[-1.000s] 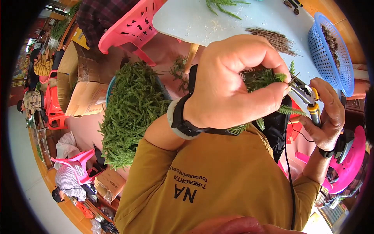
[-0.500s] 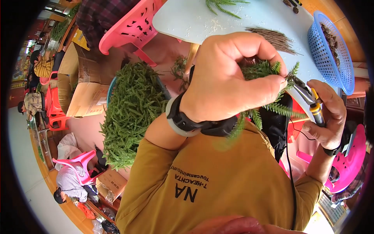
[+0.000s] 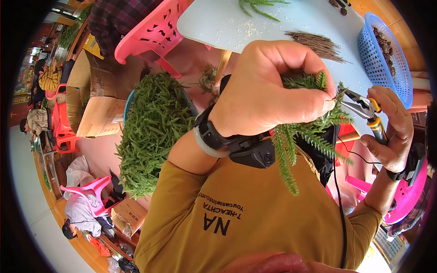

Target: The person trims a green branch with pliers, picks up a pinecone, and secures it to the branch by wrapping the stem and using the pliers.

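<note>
My left hand point(image 3: 273, 91) pinches a green artificial fir sprig point(image 3: 287, 159) between thumb and fingertips, its fronds hanging below the hand. In my right hand point(image 3: 395, 125) is a pair of pliers point(image 3: 363, 107) with yellow and black handles. Their jaws point left at the stem end beside my left thumb, apart from each other; whether they touch the stem I cannot tell. Behind my hands, a bundle of thin brown stems point(image 3: 316, 44) lies on the light table point(image 3: 209, 27), with another green sprig point(image 3: 261, 7) at the far edge.
A blue basket point(image 3: 371, 68) with brown cones stands on the table's right. Left of me a tub is heaped with green sprigs point(image 3: 154, 132), beside an open carton point(image 3: 98, 107). Pink chairs point(image 3: 150, 34) and other people are around. A black cable point(image 3: 337, 204) hangs down my front.
The pliers and my right hand have moved slightly right, and the jaws have parted. The sprig has turned in my left hand, its fronds hanging lower.
</note>
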The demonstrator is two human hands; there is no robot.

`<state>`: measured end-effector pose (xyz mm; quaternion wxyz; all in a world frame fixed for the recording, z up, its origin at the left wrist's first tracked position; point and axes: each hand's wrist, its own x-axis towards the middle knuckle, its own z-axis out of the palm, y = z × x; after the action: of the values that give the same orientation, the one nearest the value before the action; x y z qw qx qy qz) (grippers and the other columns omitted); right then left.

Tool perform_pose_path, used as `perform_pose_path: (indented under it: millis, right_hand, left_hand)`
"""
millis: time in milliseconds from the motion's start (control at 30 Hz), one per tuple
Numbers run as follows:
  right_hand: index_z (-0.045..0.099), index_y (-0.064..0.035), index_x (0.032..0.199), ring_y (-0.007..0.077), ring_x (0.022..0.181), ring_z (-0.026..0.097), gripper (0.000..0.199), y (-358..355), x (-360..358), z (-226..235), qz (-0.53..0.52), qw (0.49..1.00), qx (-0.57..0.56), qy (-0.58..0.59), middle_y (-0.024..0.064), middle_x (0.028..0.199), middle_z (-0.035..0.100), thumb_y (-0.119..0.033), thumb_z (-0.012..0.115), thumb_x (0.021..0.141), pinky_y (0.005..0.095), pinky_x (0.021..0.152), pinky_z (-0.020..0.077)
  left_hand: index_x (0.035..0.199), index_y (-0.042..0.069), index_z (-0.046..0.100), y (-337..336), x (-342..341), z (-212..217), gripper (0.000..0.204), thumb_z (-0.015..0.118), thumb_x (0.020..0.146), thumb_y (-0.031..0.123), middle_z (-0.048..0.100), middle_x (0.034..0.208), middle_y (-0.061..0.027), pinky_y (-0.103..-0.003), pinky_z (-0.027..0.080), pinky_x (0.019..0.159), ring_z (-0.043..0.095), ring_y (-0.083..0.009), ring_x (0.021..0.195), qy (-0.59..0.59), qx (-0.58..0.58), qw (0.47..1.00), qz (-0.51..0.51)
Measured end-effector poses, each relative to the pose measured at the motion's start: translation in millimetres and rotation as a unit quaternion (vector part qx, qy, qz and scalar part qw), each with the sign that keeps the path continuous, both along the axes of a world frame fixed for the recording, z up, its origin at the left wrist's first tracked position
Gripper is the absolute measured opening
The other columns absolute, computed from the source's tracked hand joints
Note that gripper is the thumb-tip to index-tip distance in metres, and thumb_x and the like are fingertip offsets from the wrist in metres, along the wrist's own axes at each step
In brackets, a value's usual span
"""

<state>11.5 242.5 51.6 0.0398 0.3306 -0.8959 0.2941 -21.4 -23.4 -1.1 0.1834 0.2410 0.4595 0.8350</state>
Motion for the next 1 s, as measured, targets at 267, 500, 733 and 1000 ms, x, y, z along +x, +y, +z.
perform_pose_path:
  millis: [267,500,733,1000]
  right_hand:
    - [0.055,0.0045,0.112,0.0214,0.091,0.056,0.065,-8,-4,-5,0.033,0.999,-0.029,0.023,0.0150,0.104,0.058,-0.008,0.074,0.051,0.0278,0.074,0.0410]
    - [0.056,0.0047,0.110,0.0186,0.083,0.056,0.062,-7,-4,-10,0.025,0.999,-0.039,0.000,0.0146,0.102,0.059,-0.004,0.072,0.051,0.0259,0.070,0.0420]
    - [0.056,0.0024,0.110,0.0145,0.076,0.056,0.060,-11,1,-16,-0.013,0.999,-0.034,0.020,0.0112,0.098,0.060,-0.001,0.072,0.052,0.0221,0.062,0.0419]
    - [0.055,0.0026,0.112,0.0153,0.085,0.058,0.057,-26,19,-26,-0.133,0.989,-0.046,-0.040,0.0108,0.096,0.060,0.003,0.070,0.056,0.0244,0.074,0.0450]
  left_hand:
    - [0.079,-0.003,0.058,-1,-1,0,0.012,0.063,0.069,0.000,0.059,0.080,-0.0091,-0.021,0.043,0.058,0.054,-0.0102,0.069,-0.057,-0.021,0.998,-0.007]
    - [0.079,-0.002,0.058,-2,-1,3,0.012,0.064,0.069,-0.002,0.060,0.080,-0.0086,-0.020,0.043,0.058,0.055,-0.0099,0.069,-0.075,-0.010,0.997,-0.015]
    - [0.076,-0.003,0.060,9,1,1,0.009,0.065,0.070,0.001,0.058,0.065,-0.0020,-0.020,0.041,0.048,0.053,-0.0064,0.054,0.024,-0.047,0.991,0.124]
    - [0.070,0.002,0.057,25,-13,-22,0.019,0.063,0.053,-0.004,0.054,0.066,-0.0075,-0.027,0.042,0.048,0.053,-0.0204,0.055,0.430,-0.143,0.773,0.444]
